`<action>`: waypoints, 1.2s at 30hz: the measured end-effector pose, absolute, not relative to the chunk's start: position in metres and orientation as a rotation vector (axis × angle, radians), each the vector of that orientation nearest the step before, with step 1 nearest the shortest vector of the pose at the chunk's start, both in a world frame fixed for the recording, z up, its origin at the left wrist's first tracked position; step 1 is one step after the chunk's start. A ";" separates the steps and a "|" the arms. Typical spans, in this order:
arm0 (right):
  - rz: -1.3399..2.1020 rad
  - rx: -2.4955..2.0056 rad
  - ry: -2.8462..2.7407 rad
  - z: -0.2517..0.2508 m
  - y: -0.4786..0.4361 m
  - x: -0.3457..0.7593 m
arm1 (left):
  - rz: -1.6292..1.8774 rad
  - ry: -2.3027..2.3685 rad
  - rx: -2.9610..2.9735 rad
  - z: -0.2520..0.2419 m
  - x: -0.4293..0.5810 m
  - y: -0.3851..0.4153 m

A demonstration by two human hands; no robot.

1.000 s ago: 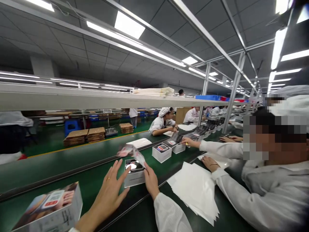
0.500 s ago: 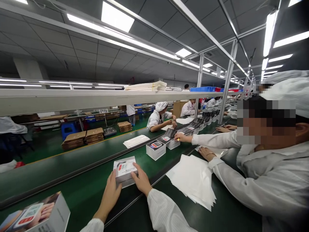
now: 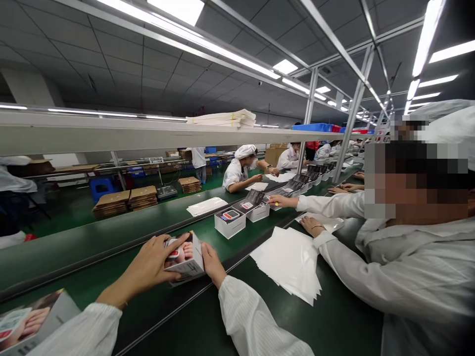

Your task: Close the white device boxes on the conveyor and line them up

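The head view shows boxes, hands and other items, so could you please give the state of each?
Left hand: closed over the held box
Right hand: gripping its right side
Held box: appears closed, tilted
Lower-left box: top closed, partly out of frame
Nearest box ahead: open, device showing
Box behind it: open, dark flap raised
White sheets: loose, fanned out

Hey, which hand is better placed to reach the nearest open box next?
Probably your right hand: it's closer to the open box. Your left hand is farther off, over the held box.
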State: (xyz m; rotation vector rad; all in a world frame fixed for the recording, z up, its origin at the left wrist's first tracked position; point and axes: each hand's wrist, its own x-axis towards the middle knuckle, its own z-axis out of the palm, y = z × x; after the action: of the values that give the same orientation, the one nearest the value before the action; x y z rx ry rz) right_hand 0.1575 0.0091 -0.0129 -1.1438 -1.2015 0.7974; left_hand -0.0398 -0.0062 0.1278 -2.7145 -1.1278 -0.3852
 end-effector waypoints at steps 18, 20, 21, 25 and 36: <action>0.811 -1.333 -1.527 -0.029 -0.008 0.163 | 0.092 -1.516 -2.813 0.135 -0.133 0.001; 0.846 -1.326 -1.537 -0.033 -0.005 0.164 | 0.092 -1.549 -2.830 0.135 -0.139 -0.001; 0.855 -1.324 -1.541 -0.034 -0.005 0.164 | 0.081 -1.559 -2.835 0.135 -0.142 -0.003; 0.857 -1.312 -1.537 -0.030 -0.010 0.162 | 0.046 -1.564 -2.825 0.135 -0.155 -0.010; 0.543 -1.439 -1.123 -0.015 0.007 0.172 | -0.099 -1.530 -2.768 0.136 -0.193 -0.027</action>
State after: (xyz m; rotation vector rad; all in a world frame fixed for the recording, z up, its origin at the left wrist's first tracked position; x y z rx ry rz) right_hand 0.1721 0.0071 -0.0148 -1.4387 -1.1227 0.5429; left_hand -0.1929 -0.0274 0.1358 -2.7684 -1.5296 -0.0991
